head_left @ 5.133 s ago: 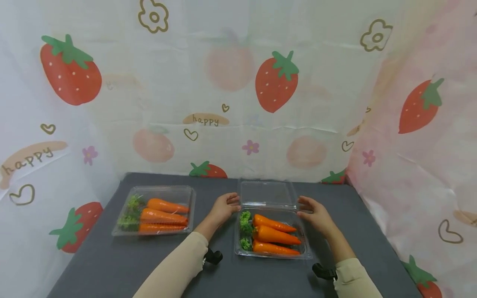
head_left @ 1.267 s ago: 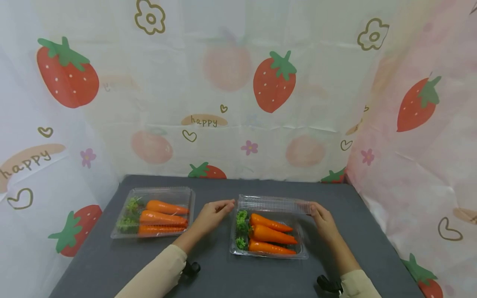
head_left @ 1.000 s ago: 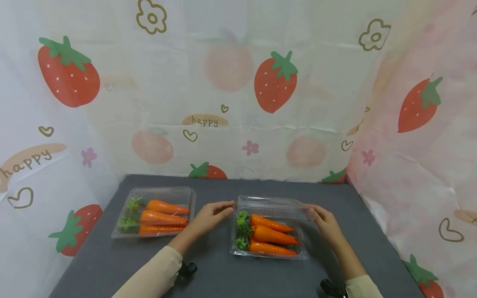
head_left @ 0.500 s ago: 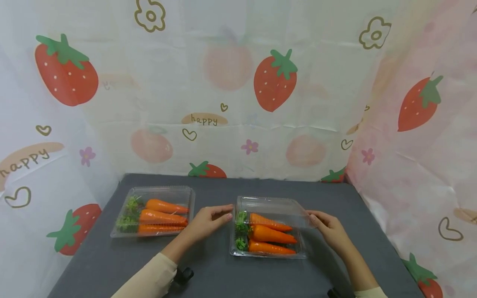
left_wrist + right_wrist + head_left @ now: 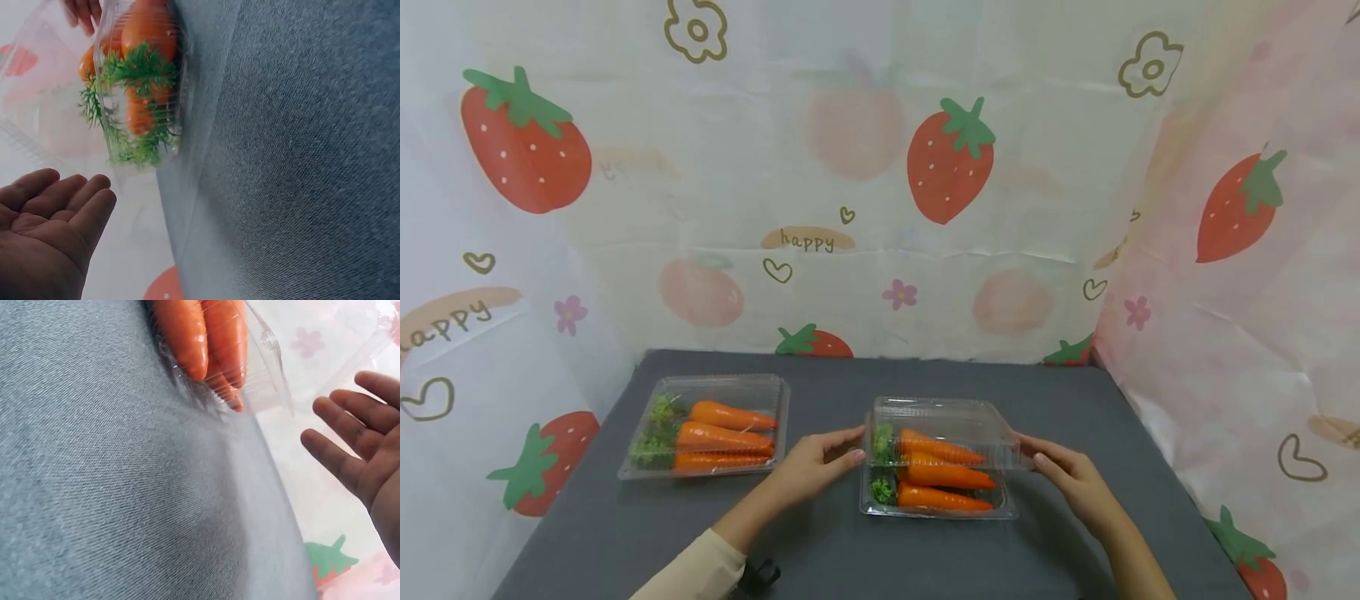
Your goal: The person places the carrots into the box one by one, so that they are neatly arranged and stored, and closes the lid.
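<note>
A clear plastic clamshell box stands right of the middle on the dark grey table, holding three orange carrots and green leafy tops. Its hinged lid leans forward, partway down over the carrots. At the lid's right front corner are the fingertips of my right hand. The right wrist view has this hand with fingers extended beside the clear plastic. My left hand is at the box's left side, and its fingers appear extended, palm visible, in the left wrist view.
Another clear clamshell box, closed over carrots and greens, lies at the left of the table. Behind and at both sides hang pale cloth sheets printed with strawberries and flowers.
The lid, folded back behind the box at first, has swung up and forward over the carrots. My right hand has come toward me along with it; the left hand has moved slightly nearer.
</note>
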The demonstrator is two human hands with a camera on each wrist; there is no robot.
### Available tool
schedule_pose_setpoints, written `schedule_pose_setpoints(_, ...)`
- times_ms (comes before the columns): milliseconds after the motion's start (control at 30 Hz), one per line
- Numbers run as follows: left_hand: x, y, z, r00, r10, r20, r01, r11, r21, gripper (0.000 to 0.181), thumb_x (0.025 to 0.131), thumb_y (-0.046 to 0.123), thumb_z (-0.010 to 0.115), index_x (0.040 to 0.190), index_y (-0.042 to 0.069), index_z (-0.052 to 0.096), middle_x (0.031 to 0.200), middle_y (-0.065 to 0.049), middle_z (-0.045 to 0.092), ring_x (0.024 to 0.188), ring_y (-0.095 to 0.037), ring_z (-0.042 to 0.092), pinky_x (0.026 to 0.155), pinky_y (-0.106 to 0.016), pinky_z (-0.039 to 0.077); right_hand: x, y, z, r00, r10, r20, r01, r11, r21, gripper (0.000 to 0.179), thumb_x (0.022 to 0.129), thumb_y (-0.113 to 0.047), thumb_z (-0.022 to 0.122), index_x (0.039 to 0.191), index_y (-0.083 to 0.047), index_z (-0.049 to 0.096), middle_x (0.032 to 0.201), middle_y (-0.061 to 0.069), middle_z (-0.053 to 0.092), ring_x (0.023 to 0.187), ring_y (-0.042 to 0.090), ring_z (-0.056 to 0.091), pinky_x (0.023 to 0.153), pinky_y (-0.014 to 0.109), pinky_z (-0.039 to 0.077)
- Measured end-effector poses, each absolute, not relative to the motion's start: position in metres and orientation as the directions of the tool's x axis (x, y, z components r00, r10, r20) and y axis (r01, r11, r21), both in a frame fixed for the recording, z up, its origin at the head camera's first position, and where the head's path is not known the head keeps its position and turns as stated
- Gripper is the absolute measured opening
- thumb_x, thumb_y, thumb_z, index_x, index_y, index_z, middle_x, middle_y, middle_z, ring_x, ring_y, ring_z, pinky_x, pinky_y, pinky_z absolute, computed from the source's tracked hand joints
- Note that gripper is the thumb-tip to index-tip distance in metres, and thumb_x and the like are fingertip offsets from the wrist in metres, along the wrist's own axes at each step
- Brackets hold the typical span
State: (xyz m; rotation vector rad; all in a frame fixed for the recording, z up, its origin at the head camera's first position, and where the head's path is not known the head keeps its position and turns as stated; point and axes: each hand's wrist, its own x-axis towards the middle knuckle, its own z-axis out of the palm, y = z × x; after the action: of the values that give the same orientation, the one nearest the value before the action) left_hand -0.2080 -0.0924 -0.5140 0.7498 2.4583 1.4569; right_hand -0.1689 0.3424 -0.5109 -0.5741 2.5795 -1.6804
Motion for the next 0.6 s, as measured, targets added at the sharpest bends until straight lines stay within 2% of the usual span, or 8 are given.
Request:
schedule_pose_setpoints(233, -0.201, -0.0919, -0.513, -0.841, 0.53, 0.107, 0.337, 0.359, 0.87, 0.061, 0.104, 0.043, 0.06, 0.152, 0.008, 0.05, 0.153, -0.012, 0.052, 0.136, -0.033, 0.055, 0.11, -0.045, 0.05, -0.1641, 0.346, -0.5142, -0.894, -0.391, 0.217, -0.336, 0.267, -0.903, 0.042, 0.111, -0.007, 0.04, 0.151, 0.004, 0.047, 0.144, 0.029, 0.055, 0.127, 0.007, 0.06, 0.1, 0.019, 0.053)
schedule_pose_setpoints(433, -0.1994, -0.0913, -0.5149, -0.838, 0.534, 0.114, 0.343, 0.354, 0.87, 0.063, 0.103, 0.044, 0.06, 0.154, 0.008, 0.048, 0.157, -0.008, 0.048, 0.14, -0.029, 0.051, 0.114, -0.043, 0.045, -0.1651, 0.3449, -0.5157, -0.888, -0.399, 0.228, -0.345, 0.251, -0.904, 0.043, 0.111, -0.006, 0.039, 0.152, 0.002, 0.045, 0.145, 0.022, 0.058, 0.129, 0.008, 0.059, 0.101, 0.02, 0.052)
schedule_pose_setpoints(600, -0.2024, -0.091, -0.5183, -0.842, 0.52, 0.144, 0.364, 0.351, 0.863, 0.063, 0.104, 0.043, 0.06, 0.154, 0.007, 0.047, 0.157, -0.009, 0.047, 0.141, -0.031, 0.05, 0.115, -0.046, 0.044, -0.1721, 0.3402, -0.5191, -0.881, -0.395, 0.261, -0.372, 0.236, -0.898, 0.043, 0.111, -0.005, 0.038, 0.153, 0.002, 0.044, 0.144, 0.023, 0.059, 0.13, 0.008, 0.059, 0.102, 0.017, 0.051)
